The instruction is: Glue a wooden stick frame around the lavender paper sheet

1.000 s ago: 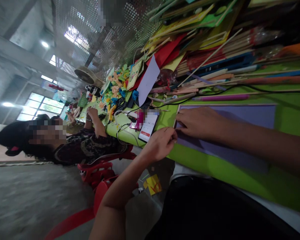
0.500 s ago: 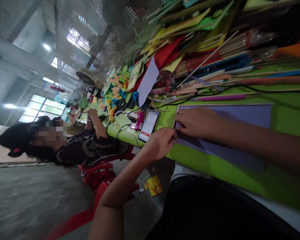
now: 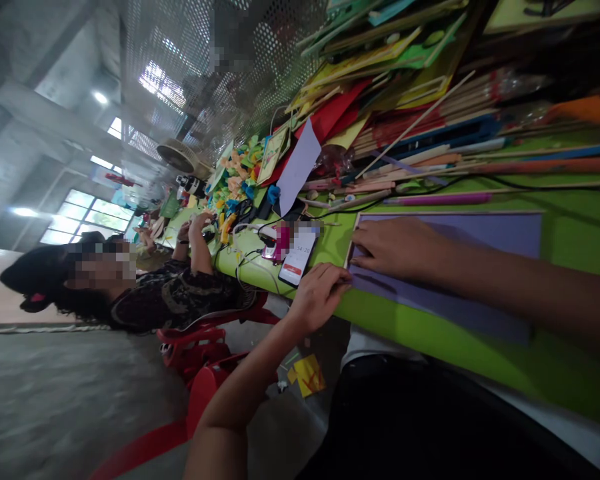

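Note:
A purple sheet [image 3: 500, 233] lies on the green tabletop, with a thin wooden stick [image 3: 445, 213] along its far edge. Another thin stick [image 3: 349, 252] runs along its left edge. My right hand [image 3: 393, 247] rests over the sheet's left part, its bent fingers and thumb gathered at the left-edge stick. My left hand [image 3: 320, 293] is just beyond the near left corner, thumb and fingers pinched at that stick's near end. The fingers hide much of this stick.
A phone [image 3: 298, 253] with a running timer lies left of my hands. Cables, a purple pen [image 3: 437, 199], rods and a heap of coloured craft pieces [image 3: 380, 67] fill the far side. A co-worker [image 3: 170, 287] sits to the left near red chairs [image 3: 205, 393].
The view has shifted slightly. My hands stay at the sheet's left edge, with the left fingers a little differently placed. The co-worker's hands have moved slightly.

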The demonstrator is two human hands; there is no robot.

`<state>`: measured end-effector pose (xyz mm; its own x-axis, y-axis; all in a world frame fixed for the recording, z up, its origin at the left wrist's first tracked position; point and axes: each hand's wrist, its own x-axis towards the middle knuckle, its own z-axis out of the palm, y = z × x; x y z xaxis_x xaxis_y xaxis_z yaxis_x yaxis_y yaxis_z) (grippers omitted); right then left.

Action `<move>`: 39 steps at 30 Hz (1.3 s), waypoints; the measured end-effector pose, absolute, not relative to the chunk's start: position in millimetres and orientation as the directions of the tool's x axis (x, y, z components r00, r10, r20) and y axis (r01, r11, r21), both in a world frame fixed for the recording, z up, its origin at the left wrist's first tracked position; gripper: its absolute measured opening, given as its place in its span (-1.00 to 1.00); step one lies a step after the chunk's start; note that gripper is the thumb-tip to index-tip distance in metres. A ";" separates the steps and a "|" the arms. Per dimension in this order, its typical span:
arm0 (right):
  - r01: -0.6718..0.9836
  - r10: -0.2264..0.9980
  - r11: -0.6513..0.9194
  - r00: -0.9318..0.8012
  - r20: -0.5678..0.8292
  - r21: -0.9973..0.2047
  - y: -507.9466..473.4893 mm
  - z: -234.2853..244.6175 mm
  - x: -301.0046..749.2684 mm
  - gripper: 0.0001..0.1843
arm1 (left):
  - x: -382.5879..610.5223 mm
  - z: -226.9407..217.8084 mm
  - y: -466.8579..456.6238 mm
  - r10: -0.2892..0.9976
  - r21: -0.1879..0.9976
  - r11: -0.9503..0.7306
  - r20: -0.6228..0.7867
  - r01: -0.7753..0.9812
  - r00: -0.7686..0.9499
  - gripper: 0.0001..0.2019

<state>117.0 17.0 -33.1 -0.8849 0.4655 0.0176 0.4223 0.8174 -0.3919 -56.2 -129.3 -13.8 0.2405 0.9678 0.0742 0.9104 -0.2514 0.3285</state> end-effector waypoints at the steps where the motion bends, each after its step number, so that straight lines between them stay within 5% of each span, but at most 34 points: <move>1: 0.419 0.463 0.818 -0.886 0.020 -0.394 17.1 -33.9 117.0 -0.67 | -56.7 -14.2 -129.4 0.967 0.326 -0.255 0.074 0.910 0.244 -0.92; 13: 0.415 0.475 0.812 -0.878 0.051 -0.411 17.5 -39.6 116.5 -0.72 | -63.7 -31.7 -131.6 0.907 0.139 -0.408 0.172 0.902 0.384 -0.78; 22: 0.407 0.466 0.822 -0.883 0.058 -0.398 17.4 -36.1 118.0 -0.72 | -67.1 -48.3 -138.4 0.834 0.150 -0.465 0.404 0.873 0.375 -0.87; 39: 0.425 0.467 0.808 -0.884 0.004 -0.409 17.0 -31.7 117.3 -0.75 | -65.9 -57.9 -150.1 0.828 0.160 -0.424 0.466 0.892 0.310 -0.83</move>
